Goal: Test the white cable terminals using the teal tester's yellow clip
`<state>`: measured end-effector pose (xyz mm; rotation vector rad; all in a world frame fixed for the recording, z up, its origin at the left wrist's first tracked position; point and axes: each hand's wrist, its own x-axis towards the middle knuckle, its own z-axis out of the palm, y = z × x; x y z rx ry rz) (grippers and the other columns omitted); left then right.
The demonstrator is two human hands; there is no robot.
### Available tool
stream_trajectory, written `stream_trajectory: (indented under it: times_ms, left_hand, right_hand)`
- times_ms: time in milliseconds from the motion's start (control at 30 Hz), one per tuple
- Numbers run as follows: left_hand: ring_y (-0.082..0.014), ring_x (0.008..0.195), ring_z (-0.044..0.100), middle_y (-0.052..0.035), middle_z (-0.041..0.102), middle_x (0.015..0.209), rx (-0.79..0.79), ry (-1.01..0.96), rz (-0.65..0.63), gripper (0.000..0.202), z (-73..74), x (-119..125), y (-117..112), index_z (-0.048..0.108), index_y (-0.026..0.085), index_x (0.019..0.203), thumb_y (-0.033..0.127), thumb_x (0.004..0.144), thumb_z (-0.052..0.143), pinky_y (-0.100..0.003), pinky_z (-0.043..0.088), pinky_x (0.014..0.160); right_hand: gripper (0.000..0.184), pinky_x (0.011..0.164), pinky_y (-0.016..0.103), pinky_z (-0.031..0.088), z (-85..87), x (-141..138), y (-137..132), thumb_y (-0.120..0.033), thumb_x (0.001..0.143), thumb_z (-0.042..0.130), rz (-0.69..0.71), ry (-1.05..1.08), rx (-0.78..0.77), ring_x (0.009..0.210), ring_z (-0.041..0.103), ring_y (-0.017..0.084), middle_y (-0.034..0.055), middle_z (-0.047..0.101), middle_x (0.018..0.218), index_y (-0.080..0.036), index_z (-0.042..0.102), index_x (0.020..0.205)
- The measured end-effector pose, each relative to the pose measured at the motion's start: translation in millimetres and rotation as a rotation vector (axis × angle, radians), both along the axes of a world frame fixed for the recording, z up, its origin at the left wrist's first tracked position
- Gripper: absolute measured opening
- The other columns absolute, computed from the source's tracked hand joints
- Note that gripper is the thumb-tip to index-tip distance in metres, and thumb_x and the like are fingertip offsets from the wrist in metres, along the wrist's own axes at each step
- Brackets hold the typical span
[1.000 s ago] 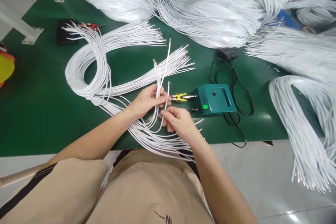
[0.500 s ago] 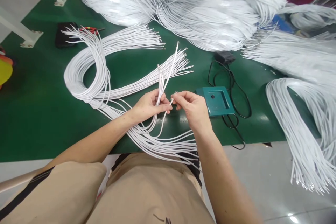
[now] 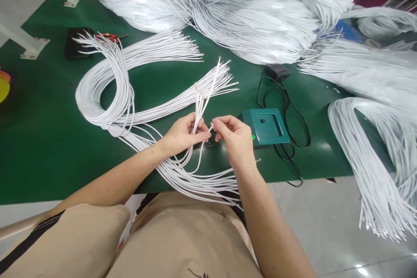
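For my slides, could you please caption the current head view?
Left hand holding white cables, right hand pinching one cable near its end, beside a teal device on a green tabletop.

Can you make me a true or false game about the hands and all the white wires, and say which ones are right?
1. The left hand is holding several white wires. True.

2. The right hand is pinching a single wire close to its end. True.

3. The table is bright yellow. False: it is dark green.

4. The teal box is on the left hand's side. False: it sits on the table just past the right hand, on that hand's side.

5. A tool with red handles lies on the table. True.

6. Both hands are wearing gloves. False: both are bare.
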<state>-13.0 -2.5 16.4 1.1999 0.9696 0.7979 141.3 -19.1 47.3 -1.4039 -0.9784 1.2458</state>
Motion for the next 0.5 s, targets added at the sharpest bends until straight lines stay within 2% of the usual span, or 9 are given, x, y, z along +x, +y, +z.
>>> stream_trajectory:
  times_ms: [133,200,267,333,400,433,500]
  left_hand:
    - [-0.0102,0.066,0.062,-0.0011,0.066,0.083,-0.065,-0.051,0.043,0.032,-0.1,2.3,-1.7,0.045,0.018,0.080,0.028,0.072,0.075,-0.019,0.041,0.053]
    - [-0.0094,0.064,0.061,-0.0006,0.064,0.081,-0.074,-0.110,0.058,0.035,-1.0,3.3,-1.6,0.043,0.018,0.078,0.030,0.072,0.075,-0.017,0.037,0.048]
    - [-0.0082,0.063,0.060,0.0000,0.063,0.080,-0.054,-0.155,0.060,0.037,-1.6,3.7,-1.3,0.040,0.018,0.076,0.030,0.073,0.075,-0.017,0.037,0.047]
    - [-0.0075,0.061,0.059,0.0006,0.062,0.079,-0.031,-0.157,0.047,0.037,-1.3,3.7,-1.1,0.038,0.018,0.075,0.029,0.075,0.073,-0.017,0.038,0.047]
    - [-0.0080,0.061,0.060,0.0007,0.063,0.077,-0.010,-0.144,0.027,0.034,0.3,3.4,-1.4,0.037,0.018,0.076,0.027,0.078,0.070,-0.017,0.039,0.049]
    - [-0.0085,0.062,0.061,0.0004,0.064,0.076,0.002,-0.137,0.016,0.033,1.4,3.2,-1.7,0.036,0.018,0.076,0.027,0.079,0.068,-0.018,0.040,0.050]
    - [-0.0088,0.062,0.062,-0.0004,0.066,0.076,0.019,-0.115,-0.006,0.031,3.8,3.0,-2.4,0.037,0.018,0.076,0.026,0.081,0.066,-0.019,0.042,0.052]
  right_hand:
    - [0.016,0.050,0.024,0.038,-2.0,-2.8,-0.7,-0.031,0.070,0.073,0.010,0.143,-0.021,0.049,0.045,0.007,-0.0025,0.059,0.062,-0.016,0.067,0.072]
    - [0.016,0.047,0.022,0.034,-2.9,-4.8,-1.0,-0.028,0.069,0.074,0.031,0.322,-0.098,0.047,0.037,0.005,-0.0053,0.050,0.056,-0.016,0.064,0.068]
    - [0.022,0.043,0.022,0.028,-3.9,-6.5,-0.9,-0.026,0.068,0.072,0.070,0.511,-0.201,0.044,0.026,0.004,-0.0088,0.036,0.051,-0.017,0.055,0.059]
    - [0.026,0.042,0.021,0.026,-4.7,-7.1,-0.4,-0.024,0.069,0.069,0.101,0.596,-0.249,0.043,0.023,0.004,-0.0096,0.030,0.050,-0.018,0.048,0.055]
    - [0.013,0.045,0.021,0.030,-4.4,-6.2,0.6,-0.020,0.071,0.066,0.102,0.549,-0.207,0.045,0.031,0.005,-0.0085,0.036,0.050,-0.017,0.057,0.063]
    - [0.003,0.048,0.022,0.033,-3.8,-5.3,1.1,-0.019,0.072,0.065,0.101,0.496,-0.160,0.048,0.038,0.006,-0.0079,0.040,0.052,-0.017,0.064,0.073]
    - [0.021,0.055,0.023,0.039,-1.3,-3.1,2.4,-0.020,0.075,0.065,0.126,0.372,-0.059,0.054,0.046,0.008,-0.0075,0.047,0.056,-0.019,0.069,0.095]
